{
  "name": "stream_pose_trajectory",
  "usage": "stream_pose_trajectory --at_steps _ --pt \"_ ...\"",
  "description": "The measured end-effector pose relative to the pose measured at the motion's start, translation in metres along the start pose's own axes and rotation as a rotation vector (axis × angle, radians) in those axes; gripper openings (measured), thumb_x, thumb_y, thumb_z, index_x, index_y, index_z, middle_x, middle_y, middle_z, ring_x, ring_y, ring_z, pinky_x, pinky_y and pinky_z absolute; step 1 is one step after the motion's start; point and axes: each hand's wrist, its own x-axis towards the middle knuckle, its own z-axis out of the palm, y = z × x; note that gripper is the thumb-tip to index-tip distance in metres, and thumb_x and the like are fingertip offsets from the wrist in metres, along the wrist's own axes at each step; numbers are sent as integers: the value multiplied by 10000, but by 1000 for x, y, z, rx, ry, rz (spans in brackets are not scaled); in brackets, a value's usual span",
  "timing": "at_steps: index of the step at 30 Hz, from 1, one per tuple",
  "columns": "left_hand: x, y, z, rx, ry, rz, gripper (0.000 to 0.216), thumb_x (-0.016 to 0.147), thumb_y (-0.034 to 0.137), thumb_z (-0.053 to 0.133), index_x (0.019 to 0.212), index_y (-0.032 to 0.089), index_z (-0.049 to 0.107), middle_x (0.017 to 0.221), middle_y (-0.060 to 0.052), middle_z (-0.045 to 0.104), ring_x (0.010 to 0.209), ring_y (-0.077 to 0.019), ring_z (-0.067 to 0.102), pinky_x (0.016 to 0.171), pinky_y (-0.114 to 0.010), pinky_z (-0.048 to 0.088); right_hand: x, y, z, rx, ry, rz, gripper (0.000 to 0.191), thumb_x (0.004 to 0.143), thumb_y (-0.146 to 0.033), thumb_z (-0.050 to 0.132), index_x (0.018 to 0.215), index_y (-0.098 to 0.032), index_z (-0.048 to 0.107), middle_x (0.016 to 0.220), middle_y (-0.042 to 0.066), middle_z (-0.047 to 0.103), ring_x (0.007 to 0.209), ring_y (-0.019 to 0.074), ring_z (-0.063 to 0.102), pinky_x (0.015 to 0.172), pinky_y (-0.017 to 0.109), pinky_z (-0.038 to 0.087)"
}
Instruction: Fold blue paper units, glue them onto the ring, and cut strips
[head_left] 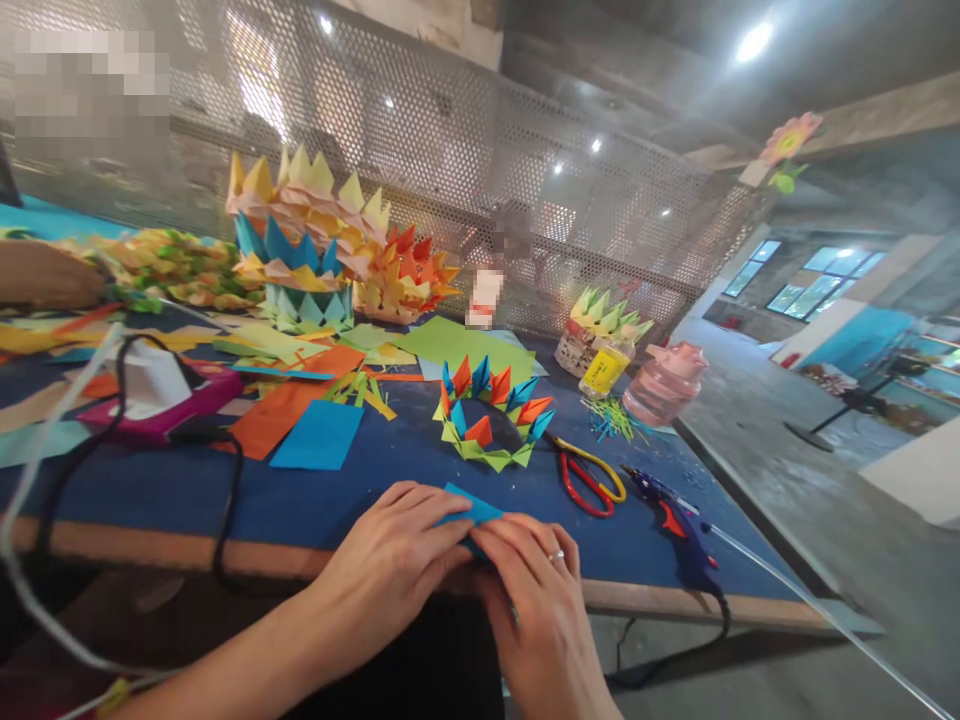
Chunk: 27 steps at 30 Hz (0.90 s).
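Note:
My left hand [394, 560] and my right hand [536, 590] meet at the near edge of the blue table [390, 480]. Both pinch a small folded piece of blue paper [469, 508], pressing it against the tabletop. My right hand wears a ring. Just beyond the paper lies a ring-shaped paper crown [491, 415] made of green, blue and orange folded points.
Red-and-yellow scissors [589, 475] and a blue glue gun [675, 525] lie to the right. Loose coloured sheets [315, 435], a pink box [161, 405] with black cables, stacked paper crowns [300, 240], a yellow bottle [604, 368] and a pink jar [667, 383] stand farther back. Another person's arm [45, 275] rests far left.

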Motion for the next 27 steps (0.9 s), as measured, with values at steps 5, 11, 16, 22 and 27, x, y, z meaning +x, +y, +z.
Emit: stream_pose_trajectory --at_steps 5,11,16,22,27 --pt "0 -6 -5 30 54 45 242 906 121 462 1004 211 664 1022 -17 704 931 -172 632 843 -351 452 2 4 3 56 69 13 252 865 -60 523 971 -248 653 905 -48 715 850 136 621 861 302 346" --pt "-10 -11 -11 -84 93 -47 147 889 136 526 853 220 641 919 27 703 875 -136 628 866 -322 402 -4 12 1 107 68 37 239 846 -54 561 937 -254 655 925 -49 730 848 137 635 858 299 358" --pt "-10 -12 -10 -116 85 -144 59 876 189 569 859 233 606 840 50 695 804 -123 637 792 -290 422 -6 19 1 134 0 197 79 872 -205 599 897 -266 643 829 -31 708 808 163 626 812 307 413" --pt "-2 -11 0 -13 91 -363 58 877 295 552 876 239 568 784 24 662 740 -168 623 694 -317 461 0 24 8 32 -34 397 113 889 -344 564 866 -258 632 791 1 658 782 188 595 693 279 442" --pt "-3 -8 10 59 148 -403 115 864 290 558 966 251 523 794 16 651 773 -189 634 729 -345 466 6 23 16 -33 -18 395 139 888 -346 567 811 -237 607 732 -8 633 708 175 569 697 294 384"
